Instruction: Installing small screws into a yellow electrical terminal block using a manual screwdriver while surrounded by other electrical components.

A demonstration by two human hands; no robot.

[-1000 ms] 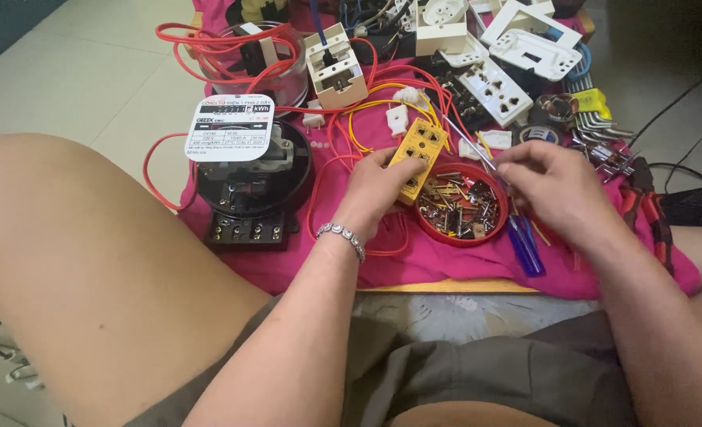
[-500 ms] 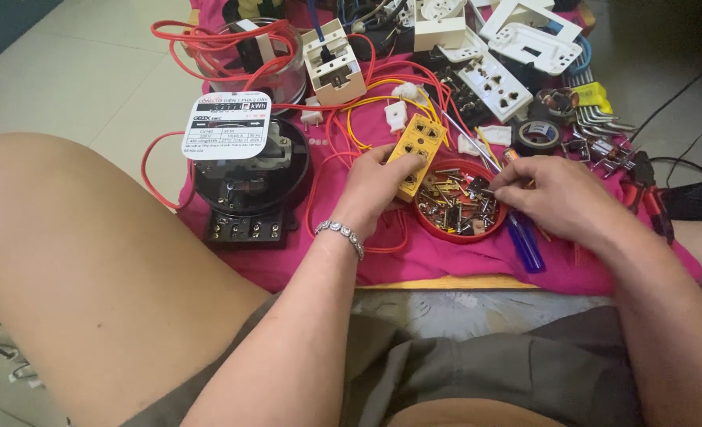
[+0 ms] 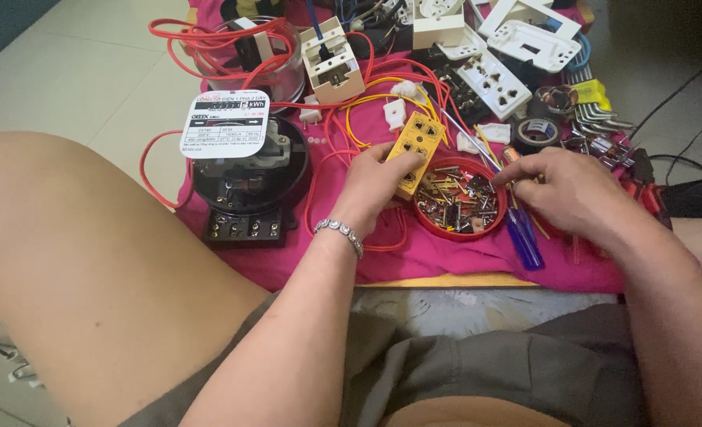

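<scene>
Work on the yellow rectangular plastic socket block (image 3: pixel 417 152) looks to be midway, as a judgement: the block is bare, out of any housing, with its round holes and brass contacts showing, and no wire visibly joined to it; whether any screw is already seated is too small to tell. The left hand (image 3: pixel 376 186) clamps it, thumb on the near face and fingers curled behind, tilting it up just above the pink cloth (image 3: pixel 446 257), at about ten o'clock from the round red plastic dish (image 3: pixel 458 202) of mixed screws and small metal parts. The right hand (image 3: pixel 568 190) hovers at the dish's three o'clock edge, forefinger and thumb pinched together over the pile; what they pinch, if anything, cannot be told. A blue-handled screwdriver (image 3: pixel 523 236) lies on the cloth just under that hand, untouched. At nine o'clock from the block sits a black round electricity meter (image 3: pixel 248 178) with a white label, red wires (image 3: pixel 343 138) looping around it.
</scene>
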